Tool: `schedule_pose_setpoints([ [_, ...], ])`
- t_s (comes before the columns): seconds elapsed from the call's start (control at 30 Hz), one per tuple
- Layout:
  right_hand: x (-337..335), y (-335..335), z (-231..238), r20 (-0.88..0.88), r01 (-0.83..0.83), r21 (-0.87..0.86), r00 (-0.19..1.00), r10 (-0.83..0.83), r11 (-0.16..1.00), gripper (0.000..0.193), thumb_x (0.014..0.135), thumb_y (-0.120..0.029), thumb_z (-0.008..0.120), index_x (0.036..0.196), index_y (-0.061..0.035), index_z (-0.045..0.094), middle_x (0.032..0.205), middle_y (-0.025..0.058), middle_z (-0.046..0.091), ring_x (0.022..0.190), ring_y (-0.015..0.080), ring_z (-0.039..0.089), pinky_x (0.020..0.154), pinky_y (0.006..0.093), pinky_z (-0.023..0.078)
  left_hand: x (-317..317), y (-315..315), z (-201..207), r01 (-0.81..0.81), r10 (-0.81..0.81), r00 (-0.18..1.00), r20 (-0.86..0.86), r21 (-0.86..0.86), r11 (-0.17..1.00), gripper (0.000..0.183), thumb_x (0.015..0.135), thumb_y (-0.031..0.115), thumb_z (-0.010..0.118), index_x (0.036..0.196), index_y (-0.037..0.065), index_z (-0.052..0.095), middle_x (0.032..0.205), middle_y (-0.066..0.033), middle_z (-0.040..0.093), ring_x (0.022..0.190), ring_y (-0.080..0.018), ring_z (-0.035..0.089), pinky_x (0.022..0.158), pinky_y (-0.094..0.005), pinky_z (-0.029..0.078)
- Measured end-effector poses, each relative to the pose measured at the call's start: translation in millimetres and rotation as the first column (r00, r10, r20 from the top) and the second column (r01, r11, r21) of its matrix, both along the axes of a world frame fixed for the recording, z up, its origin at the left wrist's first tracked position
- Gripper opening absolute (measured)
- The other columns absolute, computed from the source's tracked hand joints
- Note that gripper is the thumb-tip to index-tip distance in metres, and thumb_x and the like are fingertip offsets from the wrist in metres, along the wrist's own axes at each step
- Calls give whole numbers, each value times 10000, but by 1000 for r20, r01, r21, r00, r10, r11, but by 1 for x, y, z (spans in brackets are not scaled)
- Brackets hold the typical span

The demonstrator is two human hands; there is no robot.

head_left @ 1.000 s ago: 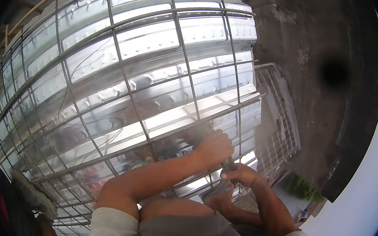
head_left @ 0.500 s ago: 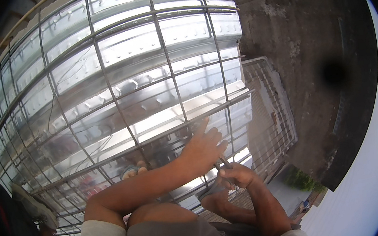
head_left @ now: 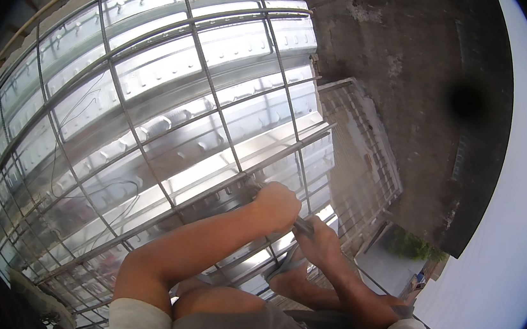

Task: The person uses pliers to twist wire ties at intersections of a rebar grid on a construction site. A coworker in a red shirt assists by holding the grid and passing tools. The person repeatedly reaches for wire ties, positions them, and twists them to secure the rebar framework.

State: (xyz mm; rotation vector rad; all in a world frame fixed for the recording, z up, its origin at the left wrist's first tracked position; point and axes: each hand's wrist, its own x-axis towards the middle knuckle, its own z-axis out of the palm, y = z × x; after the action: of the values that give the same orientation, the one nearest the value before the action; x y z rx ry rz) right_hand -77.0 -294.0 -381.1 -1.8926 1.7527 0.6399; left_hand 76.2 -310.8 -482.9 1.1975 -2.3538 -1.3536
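Note:
My left hand (head_left: 279,206) is closed beside a bar crossing of the steel rebar mesh (head_left: 165,195). It grips a two-handled metal tool that looks like pincers (head_left: 303,226), with a small part of the tool showing ahead of the fist near the bar. Lower down and to the right, my right hand (head_left: 320,243) is wrapped round the handle end. My fingers hide most of the tool, and its jaws cannot be made out clearly. Beneath the mesh lie shiny ribbed metal deck sheets (head_left: 232,46).
My sandalled foot (head_left: 290,280) rests near my right hand. At the far left is another person's shoe (head_left: 46,306). Loose thin wire (head_left: 126,185) lies over the mesh. Past the deck's right edge, a lower barred panel (head_left: 364,147) and a dark wall (head_left: 409,85) show.
My left hand has gone from spread fingers to a closed grip on the pincers. Both hands shifted slightly, with the tool now up by the bar crossing. The view moved a little right.

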Motion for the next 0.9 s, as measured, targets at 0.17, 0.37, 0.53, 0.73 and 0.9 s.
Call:
schedule_pose_setpoints([
  [0.17, -17, -18, -28, 83, 99, 323, 988, -132, 941, 377, 817, -341, 791, 776, 14, 671, 619, 147, 641, 573, 259, 652, 572, 382, 522, 10, 12, -4, -136, 123, 989, -78, -193, 972, 169, 759, 216, 711, 887, 109, 739, 818, -56, 703, 882, -266, 682, 993, -443, 432],
  [0.37, -45, -39, -45, -133, 390, 911, 592, -795, 138, 290, 788, -236, 830, 822, -3, 660, 601, 61, 614, 477, 139, 585, 453, 280, 475, 9, 48, -9, -465, 408, 885, -224, -413, 783, 247, 778, 169, 685, 1008, 80, 705, 949, -54, 662, 1048, -229, 606, 987, -376, 417],
  [0.53, -31, -13, -34, 166, 217, 549, 918, -360, 807, 410, 828, -271, 788, 1062, 8, 599, 767, 145, 685, 681, 267, 683, 610, 378, 536, 5, 9, -2, 18, -20, 996, 90, 26, 1000, 206, 770, 273, 733, 902, 115, 749, 865, -44, 727, 911, -223, 684, 950, -312, 431],
  [0.73, 3, 12, -26, 72, 236, 335, 959, -275, 912, 378, 893, -360, 713, 956, 3, 629, 721, 147, 660, 728, 325, 681, 658, 393, 522, 19, -7, 11, 232, -242, 965, 104, 99, 968, 235, 780, 289, 742, 949, 126, 762, 890, -56, 735, 932, -273, 693, 1052, -437, 388],
  [0.9, -4, -16, -18, -36, 386, 784, 810, -585, 486, 434, 907, -458, 710, 882, -28, 657, 699, 26, 619, 630, 118, 570, 574, 282, 444, 48, 43, 13, -511, 446, 856, -260, -297, 807, 273, 753, 219, 781, 990, 99, 719, 1020, -97, 684, 1030, -278, 646, 1012, -514, 382],
])
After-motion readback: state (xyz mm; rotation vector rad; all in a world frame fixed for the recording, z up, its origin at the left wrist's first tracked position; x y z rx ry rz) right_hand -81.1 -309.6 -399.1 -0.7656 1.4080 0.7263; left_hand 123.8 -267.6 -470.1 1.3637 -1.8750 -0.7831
